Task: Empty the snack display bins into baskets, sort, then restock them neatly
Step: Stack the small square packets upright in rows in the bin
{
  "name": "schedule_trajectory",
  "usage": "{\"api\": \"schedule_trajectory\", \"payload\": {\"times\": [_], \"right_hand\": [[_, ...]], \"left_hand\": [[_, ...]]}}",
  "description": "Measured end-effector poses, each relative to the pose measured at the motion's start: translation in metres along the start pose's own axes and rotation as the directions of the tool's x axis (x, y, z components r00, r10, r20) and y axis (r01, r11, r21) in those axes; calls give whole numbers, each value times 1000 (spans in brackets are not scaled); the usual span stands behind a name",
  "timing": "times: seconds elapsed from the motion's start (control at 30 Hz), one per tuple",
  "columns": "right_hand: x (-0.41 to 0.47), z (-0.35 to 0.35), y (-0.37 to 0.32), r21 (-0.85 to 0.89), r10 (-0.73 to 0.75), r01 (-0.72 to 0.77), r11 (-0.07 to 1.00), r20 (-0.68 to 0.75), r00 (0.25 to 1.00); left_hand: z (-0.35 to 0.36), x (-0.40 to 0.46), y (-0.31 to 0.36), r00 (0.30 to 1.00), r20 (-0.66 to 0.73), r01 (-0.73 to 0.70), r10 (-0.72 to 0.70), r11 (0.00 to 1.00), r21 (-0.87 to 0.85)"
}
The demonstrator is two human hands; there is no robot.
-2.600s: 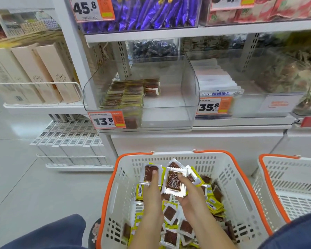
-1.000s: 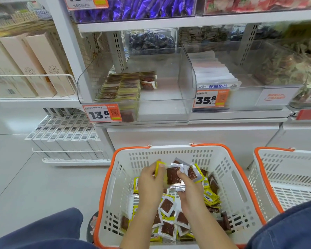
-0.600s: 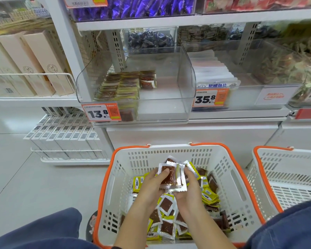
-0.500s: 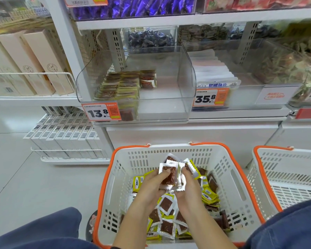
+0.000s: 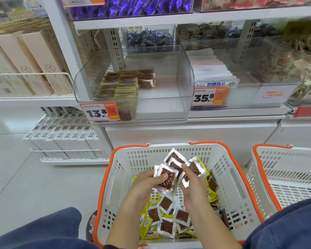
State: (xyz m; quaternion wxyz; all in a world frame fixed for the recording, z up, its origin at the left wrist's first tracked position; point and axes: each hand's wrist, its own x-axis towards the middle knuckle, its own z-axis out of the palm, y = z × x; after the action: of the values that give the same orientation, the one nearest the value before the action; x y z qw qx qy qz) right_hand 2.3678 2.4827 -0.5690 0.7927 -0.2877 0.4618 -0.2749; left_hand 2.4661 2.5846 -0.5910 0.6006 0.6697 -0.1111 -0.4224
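Over the basket: both hands meet above its middle, squaring up a small stack.
Left hand (image 5: 147, 182): thumb pinches one silver-edged packet (image 5: 166, 177) flat against the fingers beneath, probably to keep it facing up.
Right hand (image 5: 192, 184): fingers curl round a fan of similar packets (image 5: 185, 165), held upright so, I'd guess, their edges can be lined up.
Basket (image 5: 122, 169): white with an orange rim, on the floor right below the bin; loose packets lie heaped on its bottom, silver ones mixed with yellow ones (image 5: 145, 225) (sorting looks unfinished).
Bin (image 5: 183, 81): clear, on the shelf above; neat rows already fill its left part, the right part shows bare floor, so restocking seems partway.
Price tag (image 5: 101, 112): clipped on the bin's front, reads 13.8.
Second basket (image 5: 266, 169): to the right, apart from the first; no packets visible inside from here.
Next, as I judge: gathered stack goes up beside the rows.
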Motion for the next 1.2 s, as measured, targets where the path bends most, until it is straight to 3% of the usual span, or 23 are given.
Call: {"api": "schedule_trajectory", "payload": {"times": [0.13,0.23,0.37,0.5,0.63,0.73,0.9,1.03,1.2], "right_hand": [[0,0,-3,-7,3,-3,1000,-52,999],[3,-1,-2,-48,9,-11,999,-38,999],[2,0,4,-42,96,-96,995,-11,995],[5,-2,4,30,127,-126,992,-3,992],[12,-6,5,143,101,-96,985,-27,995],[10,-5,6,150,96,-93,984,-13,995],[3,0,16,19,46,-48,999,72,996],[3,1,17,-149,80,-56,987,167,983],[3,1,11,-297,79,-42,954,116,990]], "left_hand": [[-11,1,-2,991,-128,-29,29,1000,8],[-12,-1,3,998,-53,-30,25,995,-95],[2,-7,2,997,74,-3,6,999,-39],[-2,10,-21,994,54,93,-91,995,-38],[-3,-2,2,996,13,87,-86,963,-255],[0,-5,11,993,75,121,-96,818,-562],[10,-5,11,988,36,139,-149,775,-616],[10,-5,9,986,-72,66,-149,754,-653],[1,-1,7,969,-187,0,-164,752,-659]]}}
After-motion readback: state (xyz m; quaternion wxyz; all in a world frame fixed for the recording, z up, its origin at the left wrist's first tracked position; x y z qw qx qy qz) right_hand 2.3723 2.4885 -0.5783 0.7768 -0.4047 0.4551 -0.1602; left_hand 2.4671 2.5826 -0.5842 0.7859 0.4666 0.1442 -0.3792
